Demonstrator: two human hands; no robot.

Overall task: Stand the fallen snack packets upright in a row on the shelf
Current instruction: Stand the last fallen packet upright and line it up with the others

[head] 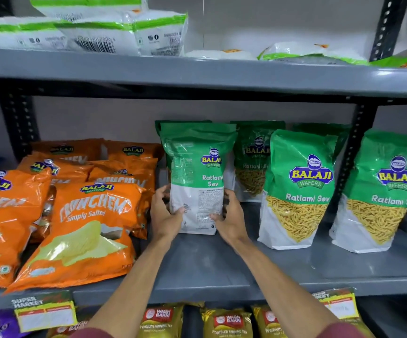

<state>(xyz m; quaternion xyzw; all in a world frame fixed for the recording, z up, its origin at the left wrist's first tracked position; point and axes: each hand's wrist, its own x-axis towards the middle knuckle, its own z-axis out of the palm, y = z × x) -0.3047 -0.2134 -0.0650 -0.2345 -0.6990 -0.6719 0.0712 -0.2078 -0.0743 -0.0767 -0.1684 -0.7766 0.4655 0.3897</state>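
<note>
A green and white Ratlami Sev packet (196,176) stands upright on the grey middle shelf (209,264), turned so its side and back print face me. My left hand (164,213) grips its lower left edge and my right hand (229,215) grips its lower right edge. Right of it, two more green sev packets (297,189) (378,191) stand upright facing forward. Another one (253,159) stands behind, partly hidden. More green packets show behind these.
Orange Crunchem crisp packets (85,230) lie leaning and piled on the shelf's left half. White and green bags (114,30) lie on the upper shelf. Yellow tea packets (226,323) sit on the shelf below. A black slotted upright (353,152) stands between the right sev packets.
</note>
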